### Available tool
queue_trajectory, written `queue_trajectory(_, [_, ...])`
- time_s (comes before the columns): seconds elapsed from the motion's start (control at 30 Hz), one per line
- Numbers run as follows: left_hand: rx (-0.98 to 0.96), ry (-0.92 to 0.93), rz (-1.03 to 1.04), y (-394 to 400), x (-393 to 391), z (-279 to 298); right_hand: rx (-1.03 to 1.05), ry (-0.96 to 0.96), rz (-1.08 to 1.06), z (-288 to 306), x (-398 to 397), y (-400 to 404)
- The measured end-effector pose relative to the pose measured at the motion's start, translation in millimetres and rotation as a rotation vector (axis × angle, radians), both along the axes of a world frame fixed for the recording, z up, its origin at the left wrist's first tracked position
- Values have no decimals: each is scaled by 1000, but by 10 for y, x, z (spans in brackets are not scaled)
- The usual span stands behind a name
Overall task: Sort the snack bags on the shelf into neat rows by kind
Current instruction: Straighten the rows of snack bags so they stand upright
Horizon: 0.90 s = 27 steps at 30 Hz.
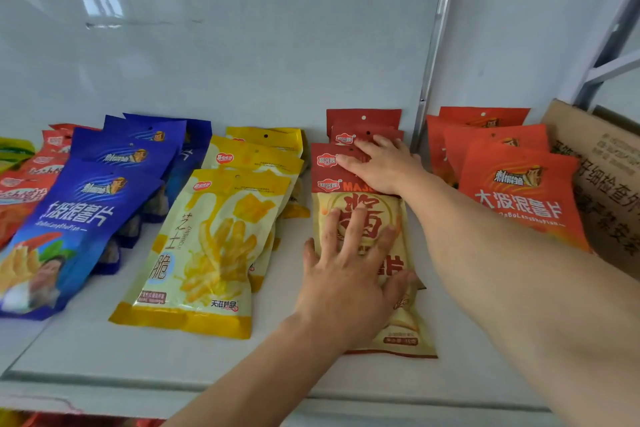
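Observation:
Snack bags lie in overlapping rows on a white shelf point(104, 357). The red-topped cream bags point(408, 329) form the row under my hands. My left hand point(349, 274) presses flat on the front bag with its fingers spread. My right hand point(381, 166) lies flat on the red tops of the bags further back. To the left run a row of yellow bags point(207, 246) and a row of blue bags point(76, 218). Orange-red bags point(519, 191) lie in a row at the right.
More red-orange bags point(24, 194) and a green-yellow one point(14, 149) sit at the far left edge. A cardboard box point(609, 191) stands at the far right. A metal upright point(433, 52) runs up the white back wall. A lower shelf with bags shows at the bottom left.

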State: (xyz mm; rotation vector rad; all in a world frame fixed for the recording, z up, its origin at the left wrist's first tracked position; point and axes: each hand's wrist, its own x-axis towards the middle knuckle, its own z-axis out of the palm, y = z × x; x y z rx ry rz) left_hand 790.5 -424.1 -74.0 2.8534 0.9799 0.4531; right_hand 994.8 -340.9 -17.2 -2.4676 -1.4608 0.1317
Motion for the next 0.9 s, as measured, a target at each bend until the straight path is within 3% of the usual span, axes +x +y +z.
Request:
queue_trajectory(0.37, [-7,-17,9,4,3,-45,-68,65,-17,-70,6,97])
queue_trajectory(0.63, [-16,-14,10,14,27,-65,-48,-30,-26,6,-81,-67])
queue_trajectory(0.9, [31,-51,26,8,23,-24,138,-129,-13,117,-298,-523])
